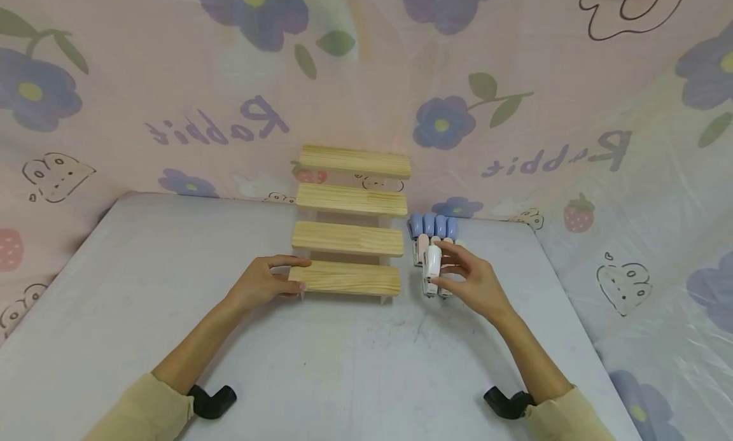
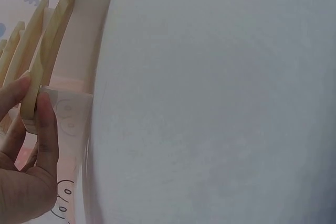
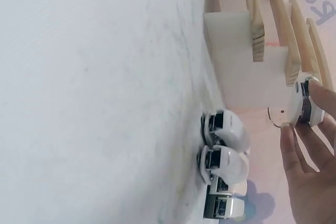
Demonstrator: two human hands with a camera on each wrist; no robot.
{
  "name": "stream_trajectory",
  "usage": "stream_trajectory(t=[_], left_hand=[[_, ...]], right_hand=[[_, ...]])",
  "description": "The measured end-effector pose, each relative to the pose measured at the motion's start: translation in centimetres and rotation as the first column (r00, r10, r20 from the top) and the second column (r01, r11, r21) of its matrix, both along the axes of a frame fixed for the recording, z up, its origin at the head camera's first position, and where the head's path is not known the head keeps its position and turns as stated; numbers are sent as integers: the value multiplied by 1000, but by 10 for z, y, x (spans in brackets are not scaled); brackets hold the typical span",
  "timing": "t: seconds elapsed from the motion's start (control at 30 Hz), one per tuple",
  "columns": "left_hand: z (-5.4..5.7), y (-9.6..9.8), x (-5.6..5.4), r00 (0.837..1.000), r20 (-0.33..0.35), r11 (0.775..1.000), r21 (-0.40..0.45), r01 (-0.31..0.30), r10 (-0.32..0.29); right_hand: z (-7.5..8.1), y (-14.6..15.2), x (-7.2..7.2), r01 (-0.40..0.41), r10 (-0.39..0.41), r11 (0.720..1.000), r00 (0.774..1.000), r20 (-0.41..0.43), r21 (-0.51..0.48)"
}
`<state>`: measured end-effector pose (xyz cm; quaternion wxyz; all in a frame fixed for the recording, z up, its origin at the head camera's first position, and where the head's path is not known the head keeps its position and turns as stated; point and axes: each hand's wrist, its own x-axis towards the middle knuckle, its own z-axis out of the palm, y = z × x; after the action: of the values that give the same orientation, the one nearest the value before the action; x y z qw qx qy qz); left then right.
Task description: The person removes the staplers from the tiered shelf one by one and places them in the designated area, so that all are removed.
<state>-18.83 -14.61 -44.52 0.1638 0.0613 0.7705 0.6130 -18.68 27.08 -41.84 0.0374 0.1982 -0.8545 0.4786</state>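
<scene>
A tiered shelf with wooden boards [image 1: 349, 279] on pale side supports stands on the table. My left hand [image 1: 266, 280] pinches the left end of its lowest board, thumb on one face and fingers on the other, as the left wrist view shows. Right of the shelf, my right hand [image 1: 480, 289] holds a white stapler [image 1: 433, 260] between thumb and fingers, raised above other staplers. In the right wrist view, white staplers [image 3: 233, 129] stand below the hand, beside the shelf's end. Farther back is a row of blue staplers [image 1: 429, 224], with a pink stapler [image 1: 422, 244] in front.
The white tabletop [image 1: 343, 364] reaches back to a hanging cloth [image 1: 366, 78] printed with flowers and rabbits, close behind the shelf. More printed cloth hangs along the right side. A black strap piece [image 1: 213, 403] juts out at each wrist.
</scene>
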Motion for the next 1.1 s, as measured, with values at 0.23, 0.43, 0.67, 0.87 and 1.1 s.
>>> stream_trajectory(t=[0.23,0.43,0.67,0.87,1.1], left_hand=[[3,2,0,1000,17,999,-29,-12,13],[4,1,-1,1000,11,999,-38,-12,12],[3,1,1,1000,22,999,-39,-9,10],[2,2,1,999,41,999,-37,-24,26],[0,2,-1,999,39,1000,-23,-19,20]], right_hand=[[-1,12,5,22,-23,999,999,24,32],[-8,25,7,33,-34,999,999,35,39],[-15,34,11,47,-51,998,996,77,52],[-17,43,10,67,-72,995,996,62,70],[-23,54,11,89,-96,992,993,72,92]])
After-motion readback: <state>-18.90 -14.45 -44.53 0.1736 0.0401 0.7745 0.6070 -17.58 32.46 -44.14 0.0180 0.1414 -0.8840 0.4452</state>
